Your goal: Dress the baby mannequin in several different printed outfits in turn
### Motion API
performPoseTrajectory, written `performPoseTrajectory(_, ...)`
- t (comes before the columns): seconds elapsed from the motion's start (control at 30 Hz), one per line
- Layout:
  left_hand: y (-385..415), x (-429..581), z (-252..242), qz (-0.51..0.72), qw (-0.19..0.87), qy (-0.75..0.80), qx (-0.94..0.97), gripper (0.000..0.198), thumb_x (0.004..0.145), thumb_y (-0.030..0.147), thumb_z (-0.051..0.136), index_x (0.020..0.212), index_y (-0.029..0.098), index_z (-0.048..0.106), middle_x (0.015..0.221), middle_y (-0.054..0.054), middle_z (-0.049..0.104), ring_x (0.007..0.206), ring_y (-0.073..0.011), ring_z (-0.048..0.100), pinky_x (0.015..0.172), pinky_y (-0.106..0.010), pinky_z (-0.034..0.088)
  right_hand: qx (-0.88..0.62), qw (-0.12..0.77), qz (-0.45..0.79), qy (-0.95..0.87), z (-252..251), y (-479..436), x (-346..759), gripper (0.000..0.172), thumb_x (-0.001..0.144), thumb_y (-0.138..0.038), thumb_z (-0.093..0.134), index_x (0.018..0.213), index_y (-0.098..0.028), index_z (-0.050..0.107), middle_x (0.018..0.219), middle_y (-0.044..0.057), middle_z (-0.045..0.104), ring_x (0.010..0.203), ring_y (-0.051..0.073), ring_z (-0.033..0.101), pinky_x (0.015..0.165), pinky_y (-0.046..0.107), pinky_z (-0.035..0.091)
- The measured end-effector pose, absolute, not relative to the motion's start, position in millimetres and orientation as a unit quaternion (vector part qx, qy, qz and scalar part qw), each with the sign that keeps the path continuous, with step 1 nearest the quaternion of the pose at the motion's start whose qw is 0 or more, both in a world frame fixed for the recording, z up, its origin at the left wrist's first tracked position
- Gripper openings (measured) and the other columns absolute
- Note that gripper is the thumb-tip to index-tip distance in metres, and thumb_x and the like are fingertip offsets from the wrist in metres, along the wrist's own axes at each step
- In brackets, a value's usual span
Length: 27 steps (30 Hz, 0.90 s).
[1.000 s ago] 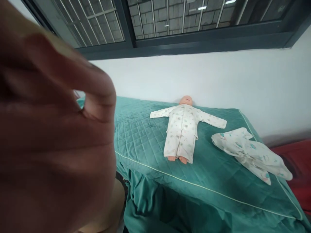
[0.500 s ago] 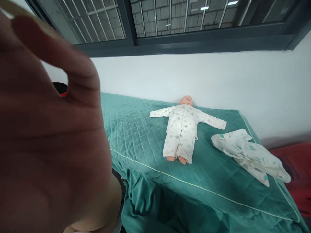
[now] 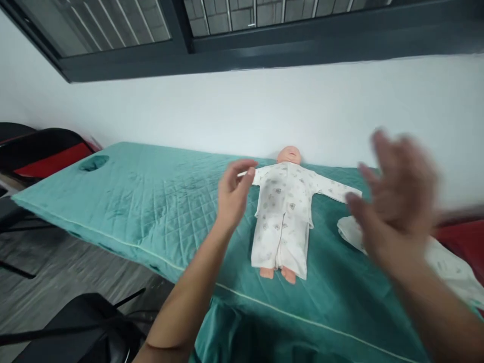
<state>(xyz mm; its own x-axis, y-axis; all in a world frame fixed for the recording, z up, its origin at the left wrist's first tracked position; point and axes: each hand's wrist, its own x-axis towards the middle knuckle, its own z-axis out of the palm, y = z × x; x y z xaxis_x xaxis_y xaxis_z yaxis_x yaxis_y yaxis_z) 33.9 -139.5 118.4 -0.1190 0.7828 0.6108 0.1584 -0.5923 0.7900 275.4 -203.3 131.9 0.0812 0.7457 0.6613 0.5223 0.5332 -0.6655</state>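
Observation:
A baby doll (image 3: 289, 154) lies on its back on a green quilted bed cover (image 3: 166, 196), its head toward the wall. It wears a white printed baby suit (image 3: 283, 212) with the sleeves stretched out sideways and the feet showing below the hems. My left hand (image 3: 235, 192) is beside the sleeve on the left, thumb and forefinger curved and apart, with the sleeve end seen in the gap. Blurred by motion, my right hand (image 3: 401, 201) is raised near the other sleeve's end, its fingers spread and holding nothing. Partly behind it lies a crumpled white printed garment (image 3: 449, 267).
The bed stands against a white wall (image 3: 181, 113) below a dark-framed window (image 3: 242, 50). Black and red chairs (image 3: 53, 154) stand at the bed's left end. A black chair (image 3: 83, 330) is at lower left, and something red (image 3: 463, 244) is at the right.
A large hand close to the camera at left has gone from there. Both my hands now reach over the bed around the doll. The view has shifted, showing more of the bed's left side.

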Motion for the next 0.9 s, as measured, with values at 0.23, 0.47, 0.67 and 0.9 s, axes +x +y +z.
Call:
performPoseTrajectory(0.23,0,99,41,0.430,0.158,0.458,0.762,0.021,0.091,0.014,0.055,0.105,0.016,0.069,0.114,-0.010,0.072,0.121,-0.0245,0.060,0.115,-0.046,0.042,-0.542,0.551,0.167,-0.612,31,-48,264,0.047,0.091,-0.041,0.057,0.135,-0.024,0.059,0.146,0.009,0.057,0.141,0.028,0.046,0.121,0.054,0.032)
performPoseTrajectory(0.47,9,104,18,0.387,0.148,0.433,0.801,0.037,0.103,0.030,0.039,0.127,0.016,0.063,0.139,-0.011,0.062,0.141,-0.0232,0.047,0.124,-0.048,0.034,-0.536,0.504,0.265,-0.623,5,-33,269,0.047,0.094,-0.045,0.056,0.137,-0.025,0.057,0.150,0.007,0.054,0.142,0.025,0.046,0.121,0.049,0.031)
performPoseTrajectory(0.67,8,103,17,0.377,0.155,0.442,0.799,0.039,0.103,0.030,0.037,0.132,0.020,0.061,0.144,-0.009,0.059,0.144,-0.0227,0.044,0.125,-0.048,0.032,-0.525,0.475,0.231,-0.667,7,-32,268,0.037,0.098,-0.042,0.050,0.131,-0.026,0.060,0.154,0.007,0.049,0.147,0.022,0.038,0.125,0.047,0.025)
performPoseTrajectory(0.9,8,103,16,0.370,0.166,0.445,0.798,0.041,0.104,0.031,0.037,0.135,0.019,0.061,0.146,-0.011,0.057,0.144,-0.0240,0.043,0.125,-0.047,0.031,-0.531,0.447,0.215,-0.687,8,-30,269,0.039,0.099,-0.043,0.047,0.132,-0.027,0.059,0.155,0.007,0.047,0.148,0.023,0.036,0.124,0.050,0.023)
